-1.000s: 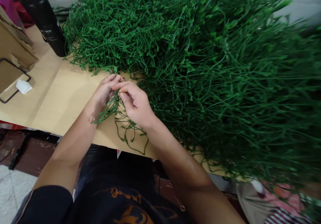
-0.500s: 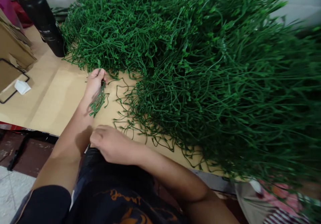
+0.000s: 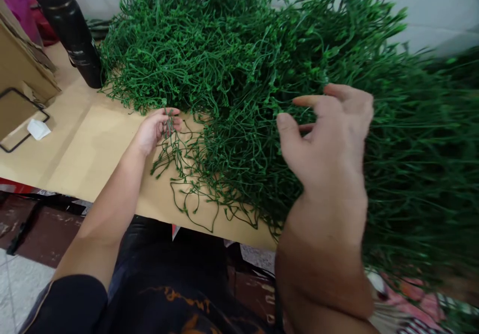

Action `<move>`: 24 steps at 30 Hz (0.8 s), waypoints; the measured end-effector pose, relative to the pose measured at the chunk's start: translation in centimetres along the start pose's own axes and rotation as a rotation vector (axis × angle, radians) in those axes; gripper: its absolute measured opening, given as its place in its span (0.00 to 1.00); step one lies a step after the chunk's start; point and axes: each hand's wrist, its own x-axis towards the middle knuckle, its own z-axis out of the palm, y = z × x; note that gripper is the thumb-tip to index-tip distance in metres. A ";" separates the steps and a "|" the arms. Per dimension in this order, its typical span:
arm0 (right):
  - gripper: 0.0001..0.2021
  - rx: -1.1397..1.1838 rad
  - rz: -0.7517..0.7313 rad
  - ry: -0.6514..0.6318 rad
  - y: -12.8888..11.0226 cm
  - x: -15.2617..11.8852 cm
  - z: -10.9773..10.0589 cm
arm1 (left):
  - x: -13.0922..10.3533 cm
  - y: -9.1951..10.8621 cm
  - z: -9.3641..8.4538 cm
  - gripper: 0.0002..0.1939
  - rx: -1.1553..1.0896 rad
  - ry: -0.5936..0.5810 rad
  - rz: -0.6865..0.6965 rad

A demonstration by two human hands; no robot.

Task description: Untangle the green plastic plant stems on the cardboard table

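Note:
A huge heap of green plastic-looking plant stems (image 3: 232,64) with small budded tips spreads over the table. At its near left edge, my left hand (image 3: 159,127) is closed on a small bunch of stems (image 3: 166,157), whose ends hang down towards the table. Above the heap's middle right, my right hand (image 3: 329,129) has its thumb and fingers apart and curved, with nothing seen between them. Whether its fingertips touch the stems below cannot be made out.
A black bottle (image 3: 71,34) stands at the back left beside a cardboard box (image 3: 24,59). A white scrap (image 3: 38,129) and a black wire frame (image 3: 15,147) lie near the box. Brown paper (image 3: 93,139) covers the table. A pale tiled wall (image 3: 437,4) rises behind.
My right hand has risen from my lap at the table's front edge and moved right, over the heap. My left hand with its bunch has shifted slightly right.

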 end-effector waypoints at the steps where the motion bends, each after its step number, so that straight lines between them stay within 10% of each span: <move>1: 0.17 0.011 -0.010 -0.018 -0.7 -0.1 0.5 | 0.0 0.1 -0.1 0.12 -0.014 -0.011 0.006; 11: 0.15 0.344 -0.079 -0.375 -10.6 1.1 7.0 | 0.5 -1.0 -0.2 0.07 0.015 -0.011 -0.026; 24: 0.03 0.541 -0.060 -0.359 -9.4 1.0 7.0 | 0.2 -0.1 1.1 0.08 0.013 0.054 -0.013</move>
